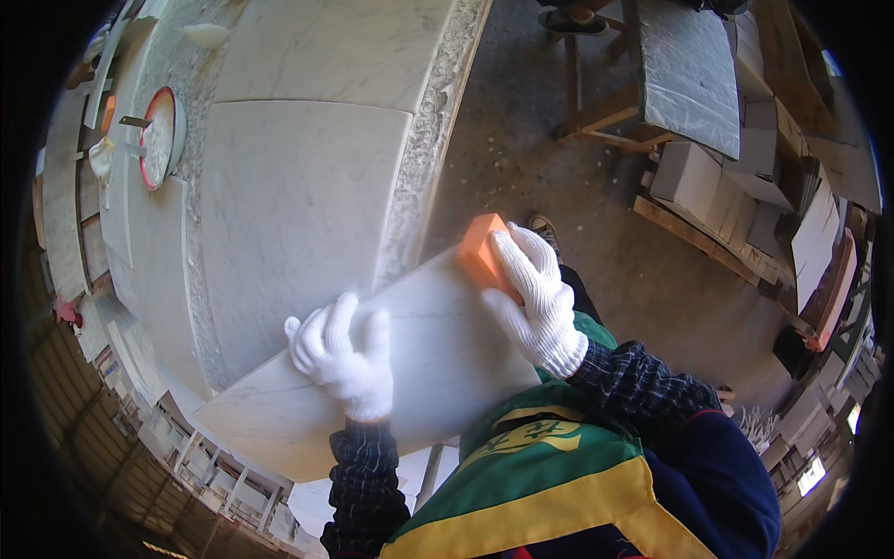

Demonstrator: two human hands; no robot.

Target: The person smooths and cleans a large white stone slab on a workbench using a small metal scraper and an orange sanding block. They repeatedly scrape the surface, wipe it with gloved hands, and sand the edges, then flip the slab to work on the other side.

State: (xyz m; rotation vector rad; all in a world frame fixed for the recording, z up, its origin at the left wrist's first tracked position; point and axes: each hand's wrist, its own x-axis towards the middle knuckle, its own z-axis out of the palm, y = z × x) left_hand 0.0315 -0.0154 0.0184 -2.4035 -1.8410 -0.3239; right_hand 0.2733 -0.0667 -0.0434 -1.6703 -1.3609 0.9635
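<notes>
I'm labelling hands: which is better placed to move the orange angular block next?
Probably the right hand: it holds the orange block at the edge of the white veined slab, while the left hand lies on the slab, away from the block.

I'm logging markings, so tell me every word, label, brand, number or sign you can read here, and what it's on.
Apron: large yellow characters, partly creased; I won't copy them out.
Block and slab: no lettering shows.
Boxes: no print I can make out.
</notes>
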